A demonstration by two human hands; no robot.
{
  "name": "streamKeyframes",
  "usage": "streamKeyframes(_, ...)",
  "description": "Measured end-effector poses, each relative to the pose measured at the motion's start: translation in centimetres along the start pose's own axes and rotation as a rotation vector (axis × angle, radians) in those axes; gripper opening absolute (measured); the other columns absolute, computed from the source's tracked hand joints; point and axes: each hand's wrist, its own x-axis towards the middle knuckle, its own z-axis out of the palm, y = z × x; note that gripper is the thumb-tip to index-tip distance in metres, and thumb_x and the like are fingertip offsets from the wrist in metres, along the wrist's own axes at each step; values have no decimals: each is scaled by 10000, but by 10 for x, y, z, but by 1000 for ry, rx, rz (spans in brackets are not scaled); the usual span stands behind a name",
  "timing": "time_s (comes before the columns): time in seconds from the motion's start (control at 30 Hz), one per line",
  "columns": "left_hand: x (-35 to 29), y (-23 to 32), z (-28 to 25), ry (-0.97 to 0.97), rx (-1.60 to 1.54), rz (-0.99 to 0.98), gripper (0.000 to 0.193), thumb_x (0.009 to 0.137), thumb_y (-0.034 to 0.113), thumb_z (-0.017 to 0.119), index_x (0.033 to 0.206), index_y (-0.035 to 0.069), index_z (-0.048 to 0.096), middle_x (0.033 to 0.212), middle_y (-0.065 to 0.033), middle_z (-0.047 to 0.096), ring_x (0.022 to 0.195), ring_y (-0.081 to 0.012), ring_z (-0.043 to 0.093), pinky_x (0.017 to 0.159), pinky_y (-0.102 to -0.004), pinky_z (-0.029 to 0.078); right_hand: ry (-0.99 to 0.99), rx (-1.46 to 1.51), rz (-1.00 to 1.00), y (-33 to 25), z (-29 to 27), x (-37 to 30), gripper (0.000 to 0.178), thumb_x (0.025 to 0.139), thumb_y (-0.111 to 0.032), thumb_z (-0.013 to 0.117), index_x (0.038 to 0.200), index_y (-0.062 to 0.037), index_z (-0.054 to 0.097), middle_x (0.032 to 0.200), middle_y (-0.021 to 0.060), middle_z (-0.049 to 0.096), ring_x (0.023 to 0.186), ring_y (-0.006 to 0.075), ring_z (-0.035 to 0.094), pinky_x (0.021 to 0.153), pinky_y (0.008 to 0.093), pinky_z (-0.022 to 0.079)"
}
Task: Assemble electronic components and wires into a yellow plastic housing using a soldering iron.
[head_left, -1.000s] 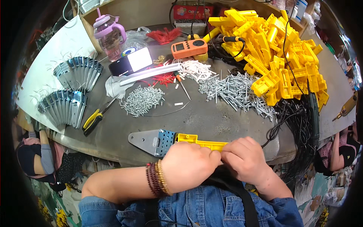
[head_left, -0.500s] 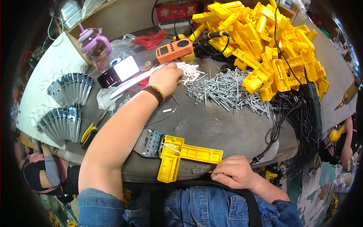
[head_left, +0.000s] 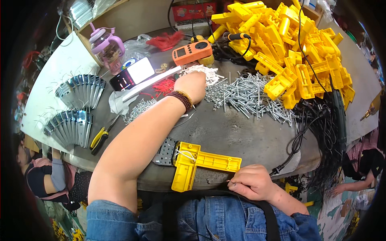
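"When reading from the left, where to begin?"
"With a grey-sleeved co-worker (head_left: 58,176), then two fans of metal plates (head_left: 67,128) along the white board (head_left: 48,80), then pliers (head_left: 98,140) on the dark grey worktop (head_left: 225,128)."
"And mid-table?"
"Note a yellow handle shell (head_left: 191,162) near the front edge; farther back, the left hand (head_left: 191,86) over short white tubes (head_left: 211,74), grip hidden, impossible to tell."
"Rightward?"
"Find the right hand (head_left: 251,182) beside the shell, pinched closed on a black cable (head_left: 276,171); then heaped yellow shells (head_left: 293,60)."

Red box (head_left: 191,13), top centre of frame: short pale lettering, blurred. Phone (head_left: 132,74), upper left: screen marks too small to read.
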Motion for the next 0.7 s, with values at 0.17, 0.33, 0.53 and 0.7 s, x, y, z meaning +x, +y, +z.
streamKeyframes(0.17,-35,-18,-20,214,-137,57,149,949,150,531,950,7,490,907,-222,654,864,-406,657,745,-494,511,24,-9,59,-6,-1,0,150,834,-177,759,920,-58,727,760,85,689,636,238,656,571,328,501)
streamKeyframes(0.33,-133,-10,-42,6,-764,-4,97,984,65,546,924,14,489,777,-70,612,720,-138,613,664,-288,497,-85,-2,358,-35,0,11,214,857,-208,747,1022,-75,717,887,97,724,724,246,698,654,317,541)
streamKeyframes(0.53,-179,0,-38,125,-916,-106,73,979,41,560,1044,6,559,881,-19,612,807,-73,580,743,-224,477,51,158,537,-29,-3,26,192,900,-118,691,1057,-10,712,870,107,702,739,182,677,675,286,526)
streamKeyframes(0.7,-212,34,-64,239,-1036,-71,149,942,48,606,1074,0,655,925,-66,663,819,-109,617,713,-244,494,49,2,333,-36,-10,23,213,875,-114,715,1067,-22,724,886,80,695,867,188,667,744,295,509)
